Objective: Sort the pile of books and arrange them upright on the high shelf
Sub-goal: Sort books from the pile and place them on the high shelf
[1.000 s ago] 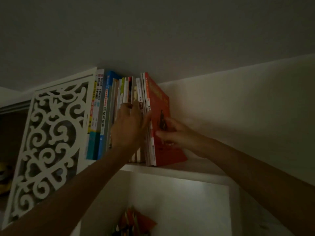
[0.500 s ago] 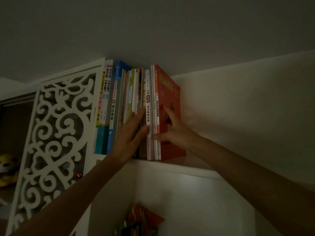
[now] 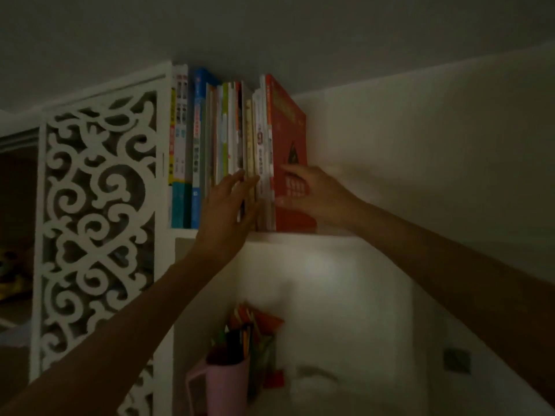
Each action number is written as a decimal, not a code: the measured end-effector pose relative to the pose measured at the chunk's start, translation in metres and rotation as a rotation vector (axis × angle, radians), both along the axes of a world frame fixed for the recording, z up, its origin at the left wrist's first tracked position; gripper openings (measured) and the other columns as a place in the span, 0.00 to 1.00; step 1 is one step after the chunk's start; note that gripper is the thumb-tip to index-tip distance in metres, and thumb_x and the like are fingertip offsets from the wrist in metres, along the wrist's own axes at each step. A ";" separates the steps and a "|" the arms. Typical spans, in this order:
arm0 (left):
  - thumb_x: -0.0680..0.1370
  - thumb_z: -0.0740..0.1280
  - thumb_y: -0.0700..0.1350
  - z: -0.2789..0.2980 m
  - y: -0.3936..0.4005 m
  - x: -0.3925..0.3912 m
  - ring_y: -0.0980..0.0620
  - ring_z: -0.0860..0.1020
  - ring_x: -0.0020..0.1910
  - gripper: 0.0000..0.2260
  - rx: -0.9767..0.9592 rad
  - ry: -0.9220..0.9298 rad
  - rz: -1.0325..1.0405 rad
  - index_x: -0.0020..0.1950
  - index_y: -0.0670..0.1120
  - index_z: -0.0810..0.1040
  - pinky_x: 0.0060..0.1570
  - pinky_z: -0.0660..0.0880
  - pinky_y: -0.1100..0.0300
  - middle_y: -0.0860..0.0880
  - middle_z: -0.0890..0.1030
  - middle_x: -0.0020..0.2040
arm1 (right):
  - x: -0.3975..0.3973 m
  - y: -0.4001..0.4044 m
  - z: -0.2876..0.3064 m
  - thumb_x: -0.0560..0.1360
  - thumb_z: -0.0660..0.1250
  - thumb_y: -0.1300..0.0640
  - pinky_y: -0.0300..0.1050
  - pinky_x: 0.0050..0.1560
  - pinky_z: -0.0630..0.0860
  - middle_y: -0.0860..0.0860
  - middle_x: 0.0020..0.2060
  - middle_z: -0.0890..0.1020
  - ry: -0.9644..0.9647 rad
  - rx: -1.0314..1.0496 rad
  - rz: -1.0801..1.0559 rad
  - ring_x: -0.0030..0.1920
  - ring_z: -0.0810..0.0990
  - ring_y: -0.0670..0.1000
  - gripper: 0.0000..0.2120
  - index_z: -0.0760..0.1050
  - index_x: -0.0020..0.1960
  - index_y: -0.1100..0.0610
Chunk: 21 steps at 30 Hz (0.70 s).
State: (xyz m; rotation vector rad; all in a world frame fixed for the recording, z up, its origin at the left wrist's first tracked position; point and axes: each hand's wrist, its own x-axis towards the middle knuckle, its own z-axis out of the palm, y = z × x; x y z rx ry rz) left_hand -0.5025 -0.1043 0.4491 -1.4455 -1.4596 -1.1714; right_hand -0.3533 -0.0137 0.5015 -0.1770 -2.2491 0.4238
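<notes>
Several books (image 3: 228, 139) stand upright in a row on the high white shelf (image 3: 300, 235), just under the ceiling. A large red book (image 3: 288, 130) closes the row at its right end. My left hand (image 3: 228, 211) lies flat, fingers apart, against the spines in the middle of the row. My right hand (image 3: 315, 193) rests spread on the red book's cover, thumb at its spine. Neither hand grips anything. The room is dim.
A white carved lattice panel (image 3: 99, 220) bounds the shelf on the left. Below the shelf stands a pink cup (image 3: 225, 385) holding coloured pens. The plain wall (image 3: 435, 145) runs to the right of the books, and the shelf continues there.
The view has tilted down, showing more of the space below the shelf. My left hand has slid slightly lower on the spines. My right hand has flattened on the red cover.
</notes>
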 end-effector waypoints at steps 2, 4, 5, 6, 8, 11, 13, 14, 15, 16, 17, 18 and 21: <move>0.79 0.62 0.43 -0.023 -0.018 0.019 0.62 0.61 0.64 0.16 0.001 0.006 -0.106 0.66 0.44 0.72 0.64 0.57 0.72 0.51 0.67 0.65 | 0.034 -0.020 -0.016 0.73 0.70 0.61 0.21 0.51 0.66 0.48 0.56 0.74 0.034 0.073 -0.071 0.54 0.71 0.42 0.23 0.70 0.67 0.59; 0.79 0.63 0.44 -0.054 -0.034 0.043 0.68 0.64 0.57 0.12 -0.049 -0.017 -0.239 0.61 0.45 0.75 0.56 0.57 0.82 0.55 0.69 0.59 | 0.074 -0.034 -0.043 0.74 0.69 0.59 0.18 0.47 0.63 0.48 0.58 0.72 0.045 0.124 -0.162 0.55 0.68 0.41 0.21 0.71 0.66 0.55; 0.78 0.62 0.46 -0.072 -0.039 0.055 0.69 0.66 0.53 0.11 -0.093 -0.035 -0.293 0.59 0.47 0.76 0.53 0.59 0.83 0.57 0.70 0.57 | 0.095 -0.040 -0.061 0.74 0.69 0.58 0.23 0.50 0.66 0.48 0.59 0.72 0.031 0.141 -0.198 0.56 0.69 0.41 0.19 0.72 0.64 0.53; 0.77 0.61 0.48 -0.092 -0.042 0.066 0.70 0.68 0.50 0.10 -0.155 -0.067 -0.349 0.57 0.49 0.76 0.51 0.62 0.82 0.59 0.71 0.54 | 0.117 -0.046 -0.082 0.74 0.69 0.57 0.29 0.51 0.68 0.48 0.57 0.73 -0.001 0.150 -0.220 0.55 0.71 0.42 0.17 0.73 0.61 0.51; 0.76 0.61 0.51 -0.135 -0.042 0.090 0.73 0.71 0.48 0.10 -0.311 -0.152 -0.491 0.54 0.51 0.77 0.47 0.67 0.79 0.63 0.73 0.51 | 0.158 -0.054 -0.130 0.73 0.70 0.56 0.34 0.50 0.71 0.46 0.54 0.74 -0.126 0.122 -0.282 0.53 0.73 0.42 0.14 0.73 0.57 0.48; 0.77 0.64 0.50 -0.204 -0.034 0.129 0.72 0.74 0.48 0.03 -0.616 -0.314 -0.633 0.47 0.57 0.76 0.47 0.68 0.78 0.64 0.77 0.49 | 0.225 -0.057 -0.211 0.74 0.69 0.56 0.23 0.51 0.65 0.43 0.53 0.72 -0.357 0.024 -0.412 0.51 0.70 0.37 0.14 0.72 0.58 0.47; 0.77 0.66 0.46 -0.250 -0.028 0.159 0.67 0.77 0.47 0.06 -0.838 -0.486 -0.737 0.45 0.58 0.77 0.47 0.70 0.75 0.61 0.79 0.48 | 0.271 -0.059 -0.262 0.75 0.67 0.56 0.20 0.50 0.63 0.43 0.55 0.72 -0.484 -0.123 -0.510 0.52 0.68 0.36 0.15 0.72 0.61 0.48; 0.76 0.67 0.47 -0.272 -0.026 0.175 0.64 0.78 0.47 0.04 -0.923 -0.562 -0.781 0.45 0.57 0.77 0.48 0.72 0.73 0.59 0.80 0.48 | 0.294 -0.060 -0.287 0.76 0.67 0.55 0.22 0.49 0.63 0.43 0.56 0.71 -0.541 -0.206 -0.560 0.54 0.69 0.38 0.15 0.72 0.62 0.49; 0.75 0.67 0.48 -0.294 -0.023 0.191 0.62 0.79 0.47 0.02 -0.984 -0.614 -0.805 0.46 0.56 0.77 0.49 0.73 0.69 0.57 0.81 0.48 | 0.318 -0.061 -0.312 0.76 0.66 0.54 0.24 0.49 0.64 0.44 0.57 0.71 -0.581 -0.277 -0.606 0.55 0.70 0.41 0.16 0.71 0.63 0.49; 0.75 0.67 0.47 -0.316 -0.019 0.207 0.61 0.79 0.46 0.02 -1.042 -0.636 -0.815 0.46 0.54 0.78 0.49 0.74 0.67 0.56 0.81 0.47 | 0.341 -0.062 -0.335 0.76 0.66 0.54 0.28 0.52 0.64 0.46 0.57 0.72 -0.603 -0.339 -0.654 0.58 0.71 0.45 0.16 0.71 0.64 0.51; 0.77 0.67 0.45 -0.338 -0.015 0.224 0.62 0.79 0.45 0.02 -1.107 -0.661 -0.823 0.46 0.53 0.78 0.48 0.74 0.67 0.54 0.81 0.47 | 0.364 -0.061 -0.358 0.76 0.65 0.54 0.34 0.56 0.65 0.48 0.59 0.73 -0.620 -0.414 -0.711 0.60 0.72 0.49 0.17 0.71 0.64 0.53; 0.77 0.66 0.42 -0.358 -0.009 0.239 0.63 0.78 0.43 0.04 -1.175 -0.664 -0.819 0.46 0.52 0.78 0.46 0.74 0.68 0.53 0.80 0.46 | 0.385 -0.061 -0.378 0.77 0.65 0.55 0.39 0.59 0.67 0.51 0.61 0.73 -0.631 -0.500 -0.777 0.61 0.72 0.51 0.18 0.71 0.65 0.54; 0.77 0.66 0.41 -0.408 0.013 0.291 0.55 0.79 0.46 0.07 -1.331 -0.662 -0.804 0.43 0.53 0.77 0.51 0.75 0.61 0.52 0.80 0.44 | 0.451 -0.055 -0.425 0.76 0.66 0.58 0.41 0.53 0.71 0.52 0.58 0.74 -0.625 -0.735 -0.983 0.54 0.72 0.47 0.16 0.71 0.64 0.53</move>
